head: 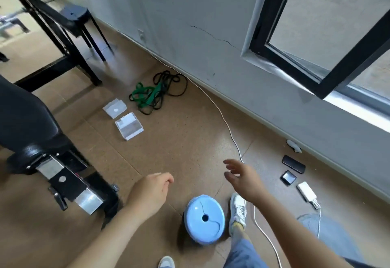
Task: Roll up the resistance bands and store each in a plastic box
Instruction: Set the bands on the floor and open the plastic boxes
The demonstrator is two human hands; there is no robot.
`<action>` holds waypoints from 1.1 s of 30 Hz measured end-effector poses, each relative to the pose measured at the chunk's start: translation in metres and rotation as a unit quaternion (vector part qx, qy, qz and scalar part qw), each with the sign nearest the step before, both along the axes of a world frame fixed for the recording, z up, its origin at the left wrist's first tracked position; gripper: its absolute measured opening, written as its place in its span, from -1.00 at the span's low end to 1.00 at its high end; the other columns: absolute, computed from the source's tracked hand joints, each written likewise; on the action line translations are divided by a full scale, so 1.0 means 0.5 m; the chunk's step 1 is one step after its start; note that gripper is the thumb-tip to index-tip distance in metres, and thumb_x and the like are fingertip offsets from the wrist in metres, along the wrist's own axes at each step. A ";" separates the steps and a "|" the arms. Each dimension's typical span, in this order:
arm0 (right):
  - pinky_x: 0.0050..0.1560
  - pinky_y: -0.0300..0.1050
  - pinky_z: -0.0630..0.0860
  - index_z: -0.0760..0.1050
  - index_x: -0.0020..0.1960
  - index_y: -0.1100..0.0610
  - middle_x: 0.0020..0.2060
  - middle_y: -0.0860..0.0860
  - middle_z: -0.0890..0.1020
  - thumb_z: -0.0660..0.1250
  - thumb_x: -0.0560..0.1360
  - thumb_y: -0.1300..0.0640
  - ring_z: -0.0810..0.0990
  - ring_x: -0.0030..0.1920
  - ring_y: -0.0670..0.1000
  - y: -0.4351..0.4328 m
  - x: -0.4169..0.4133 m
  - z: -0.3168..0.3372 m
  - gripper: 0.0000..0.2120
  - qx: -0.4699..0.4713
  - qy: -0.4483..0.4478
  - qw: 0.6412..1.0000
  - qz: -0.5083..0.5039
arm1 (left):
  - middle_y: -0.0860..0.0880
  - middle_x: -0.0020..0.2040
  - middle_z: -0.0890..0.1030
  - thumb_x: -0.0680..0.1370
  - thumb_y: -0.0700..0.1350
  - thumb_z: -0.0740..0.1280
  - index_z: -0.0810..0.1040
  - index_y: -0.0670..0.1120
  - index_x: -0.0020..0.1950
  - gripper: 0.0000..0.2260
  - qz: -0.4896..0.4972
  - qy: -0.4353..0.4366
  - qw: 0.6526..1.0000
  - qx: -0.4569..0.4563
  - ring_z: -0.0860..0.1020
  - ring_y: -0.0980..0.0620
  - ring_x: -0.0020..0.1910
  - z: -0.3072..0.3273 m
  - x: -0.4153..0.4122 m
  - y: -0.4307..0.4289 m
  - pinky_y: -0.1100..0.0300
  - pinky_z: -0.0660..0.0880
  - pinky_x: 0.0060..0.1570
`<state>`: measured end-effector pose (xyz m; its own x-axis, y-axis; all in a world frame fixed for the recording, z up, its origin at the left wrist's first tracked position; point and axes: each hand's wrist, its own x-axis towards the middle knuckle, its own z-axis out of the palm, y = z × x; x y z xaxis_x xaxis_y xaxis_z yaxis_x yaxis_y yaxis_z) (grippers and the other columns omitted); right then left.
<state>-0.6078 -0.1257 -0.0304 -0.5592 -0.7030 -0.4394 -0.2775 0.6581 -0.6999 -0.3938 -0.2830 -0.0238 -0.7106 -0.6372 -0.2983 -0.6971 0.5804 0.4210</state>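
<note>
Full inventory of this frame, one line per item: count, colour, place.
resistance bands: one tangled pile, green and black, floor by the wall
plastic boxes: two, clear, floor left of the bands
cable: one, white, runs across the floor from the wall
round stool: one, light blue, floor by the feet
phone: one, black, floor at right
power bank: one, white, near the phone
bench: one, black, left
window: one, black frame, open, upper right
shoes: two, white, bottom
left hand: loosely curled, empty
right hand: fingers spread, empty
</note>
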 end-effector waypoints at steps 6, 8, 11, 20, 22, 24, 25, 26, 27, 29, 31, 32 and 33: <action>-0.10 -0.05 0.52 0.50 0.22 0.07 0.10 0.10 0.56 0.28 0.59 0.15 0.55 0.05 0.09 -0.115 -0.282 -0.083 -0.79 -0.036 -0.380 0.866 -0.322 | 0.09 0.19 0.51 0.54 -0.30 0.14 0.52 0.06 0.18 -0.64 0.037 -0.182 0.982 -0.028 0.43 0.02 0.20 -0.067 -0.207 -0.055 0.14 0.42 -0.03; -0.09 -0.01 0.52 0.49 0.22 0.06 0.12 0.10 0.53 0.30 0.57 0.04 0.54 0.08 0.09 -0.151 -0.347 -0.096 -0.76 0.006 -0.399 0.859 -0.321 | 0.08 0.18 0.51 0.55 -0.25 0.13 0.53 0.06 0.17 -0.68 0.067 -0.192 0.979 -0.011 0.43 0.01 0.21 -0.083 -0.252 -0.086 0.14 0.40 -0.02; 0.02 0.07 0.50 0.45 0.30 0.03 0.18 0.08 0.49 0.29 0.54 -0.15 0.51 0.15 0.09 -0.224 -0.436 -0.100 -0.59 0.051 -0.410 0.863 -0.290 | 0.03 0.15 0.55 0.56 -0.21 0.16 0.56 0.04 0.15 -0.72 0.126 -0.168 0.977 0.030 0.47 -0.03 0.19 -0.104 -0.326 -0.150 0.15 0.44 0.02; 0.16 0.12 0.49 0.39 0.34 -0.03 0.26 0.06 0.46 0.31 0.52 -0.18 0.48 0.25 0.09 -0.617 -0.593 -0.131 -0.55 0.073 -0.349 0.916 -0.183 | 0.01 -0.06 0.63 0.55 -0.22 0.24 0.53 0.14 -0.09 -0.76 0.360 0.036 0.909 0.208 0.55 0.07 -0.16 -0.155 -0.481 -0.475 0.21 0.45 0.02; 0.04 0.03 0.49 0.43 0.31 0.04 0.21 0.07 0.51 0.33 0.56 -0.04 0.50 0.21 0.10 -0.707 -0.606 -0.146 -0.64 0.077 -0.318 0.932 -0.157 | 0.08 -0.16 0.64 0.53 -0.24 0.26 0.53 0.16 -0.17 -0.72 0.368 0.061 0.900 0.224 0.55 0.10 -0.22 -0.177 -0.494 -0.575 0.19 0.48 0.02; -0.07 -0.04 0.49 0.45 0.30 0.11 0.11 0.09 0.55 0.32 0.57 0.13 0.54 0.08 0.10 -0.806 -0.624 -0.167 -0.69 0.090 -0.269 0.951 -0.121 | 0.12 -0.22 0.64 0.53 -0.25 0.26 0.54 0.15 -0.18 -0.72 0.387 0.080 0.885 0.245 0.56 0.10 -0.23 -0.209 -0.506 -0.682 0.20 0.48 -0.01; -0.13 -0.06 0.48 0.46 0.29 0.14 0.04 0.10 0.56 0.31 0.56 0.21 0.54 0.00 0.10 -0.841 -0.634 -0.174 -0.70 0.098 -0.243 0.960 -0.098 | 0.12 -0.24 0.64 0.53 -0.26 0.26 0.54 0.14 -0.18 -0.72 0.397 0.087 0.879 0.250 0.57 0.09 -0.23 -0.216 -0.513 -0.720 0.20 0.47 -0.03; -0.16 -0.06 0.47 0.47 0.27 0.16 -0.02 0.10 0.56 0.30 0.56 0.26 0.53 -0.08 0.08 -0.871 -0.642 -0.174 -0.71 0.104 -0.214 0.968 -0.079 | 0.11 -0.25 0.64 0.53 -0.27 0.25 0.55 0.12 -0.17 -0.72 0.401 0.090 0.875 0.256 0.57 0.07 -0.24 -0.220 -0.520 -0.751 0.19 0.48 -0.04; -0.18 -0.06 0.47 0.47 0.25 0.16 -0.05 0.11 0.56 0.30 0.55 0.29 0.51 -0.13 0.07 -0.916 -0.653 -0.185 -0.72 0.113 -0.186 0.975 -0.052 | 0.10 -0.25 0.63 0.52 -0.29 0.23 0.55 0.10 -0.17 -0.72 0.414 0.097 0.866 0.265 0.56 0.06 -0.26 -0.234 -0.526 -0.793 0.17 0.49 -0.05; -0.12 0.00 0.52 0.48 0.21 0.14 -0.05 0.11 0.57 0.32 0.53 0.30 0.52 -0.18 0.06 -0.995 -0.665 -0.202 -0.73 0.125 -0.142 0.982 -0.003 | 0.04 -0.27 0.62 0.52 -0.35 0.20 0.55 0.04 -0.17 -0.70 0.438 0.116 0.845 0.284 0.52 0.05 -0.30 -0.262 -0.540 -0.862 0.17 0.49 -0.10; 0.03 0.11 0.55 0.51 0.19 0.13 -0.05 0.10 0.59 0.34 0.51 0.30 0.54 -0.13 0.07 -1.075 -0.681 -0.222 -0.73 0.136 -0.099 0.985 0.042 | 0.00 -0.28 0.60 0.53 -0.36 0.19 0.56 -0.04 -0.15 -0.73 0.449 0.124 0.834 0.296 0.50 0.07 -0.34 -0.285 -0.561 -0.921 0.27 0.44 -0.21; 0.09 0.15 0.55 0.53 0.19 0.15 -0.05 0.09 0.60 0.36 0.50 0.30 0.55 -0.11 0.07 -1.117 -0.690 -0.234 -0.73 0.144 -0.083 0.984 0.064 | -0.01 -0.28 0.60 0.54 -0.36 0.19 0.57 -0.07 -0.12 -0.75 0.456 0.125 0.829 0.300 0.49 0.08 -0.35 -0.298 -0.572 -0.948 0.32 0.42 -0.26; 0.11 0.16 0.55 0.55 0.20 0.16 -0.05 0.09 0.61 0.36 0.49 0.29 0.56 -0.09 0.07 -1.160 -0.698 -0.247 -0.71 0.150 -0.069 0.983 0.085 | -0.02 -0.27 0.61 0.54 -0.36 0.19 0.58 -0.09 -0.10 -0.76 0.464 0.124 0.822 0.305 0.49 0.09 -0.34 -0.310 -0.583 -0.975 0.35 0.40 -0.30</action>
<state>-0.9569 -0.7056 -0.1539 -0.3652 -0.6081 -0.7049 -0.3175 0.7931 -0.5198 -0.6851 -0.7705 -0.1789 -0.0897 -0.7252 -0.6827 -0.5686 -0.5255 0.6329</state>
